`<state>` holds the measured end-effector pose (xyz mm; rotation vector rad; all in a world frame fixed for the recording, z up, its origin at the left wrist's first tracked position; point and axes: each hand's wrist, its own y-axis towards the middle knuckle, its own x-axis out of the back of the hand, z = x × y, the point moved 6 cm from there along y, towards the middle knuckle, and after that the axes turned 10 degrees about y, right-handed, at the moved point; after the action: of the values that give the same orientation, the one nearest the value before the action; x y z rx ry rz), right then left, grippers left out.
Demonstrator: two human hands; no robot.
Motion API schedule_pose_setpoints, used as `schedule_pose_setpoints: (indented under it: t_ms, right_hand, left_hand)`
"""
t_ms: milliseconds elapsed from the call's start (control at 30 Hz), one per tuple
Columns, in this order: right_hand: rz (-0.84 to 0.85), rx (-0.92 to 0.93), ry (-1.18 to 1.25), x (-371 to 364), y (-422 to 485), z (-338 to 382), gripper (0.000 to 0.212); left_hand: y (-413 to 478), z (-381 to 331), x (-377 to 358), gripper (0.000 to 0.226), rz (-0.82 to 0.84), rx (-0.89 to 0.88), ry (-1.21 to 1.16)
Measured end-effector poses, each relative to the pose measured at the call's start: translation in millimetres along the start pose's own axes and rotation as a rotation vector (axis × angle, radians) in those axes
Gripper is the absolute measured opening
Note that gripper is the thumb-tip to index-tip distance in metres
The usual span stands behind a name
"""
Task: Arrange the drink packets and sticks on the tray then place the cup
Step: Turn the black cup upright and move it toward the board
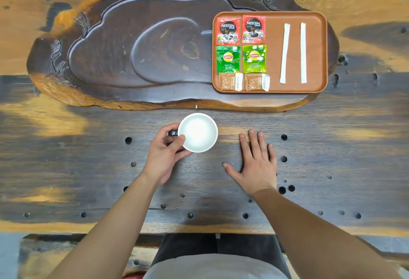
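Observation:
A white cup (198, 132) stands on the dark wooden table in front of me, below the tray. My left hand (163, 154) grips it at its left side, thumb on the rim, fingers around the handle. My right hand (256, 161) lies flat on the table to the cup's right, fingers spread. The brown tray (318, 53) at the upper right holds two red Nescafe packets (240, 29), two green Lipton packets (241, 59), two small brown sachets (243, 82) and two white sticks (294, 53) laid side by side.
The tray rests on the right end of a large carved dark wooden tea board (141, 50). The table (88, 157) has several round holes in its surface. Its front edge runs just above my lap.

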<state>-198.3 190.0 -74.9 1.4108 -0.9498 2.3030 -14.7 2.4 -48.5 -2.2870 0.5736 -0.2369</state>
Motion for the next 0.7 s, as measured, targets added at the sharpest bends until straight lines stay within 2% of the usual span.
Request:
schedule_pose_setpoints:
  t_ms: [400, 700]
  right_hand:
    - [0.006, -0.003, 0.023, -1, 1, -2, 0.096]
    - [0.008, 0.000, 0.025, -2, 2, -3, 0.094]
  left_hand:
    - [18, -87, -10, 0.023, -0.008, -0.148, -0.073]
    - [73, -143, -29, 0.025, -0.014, -0.147, -0.046]
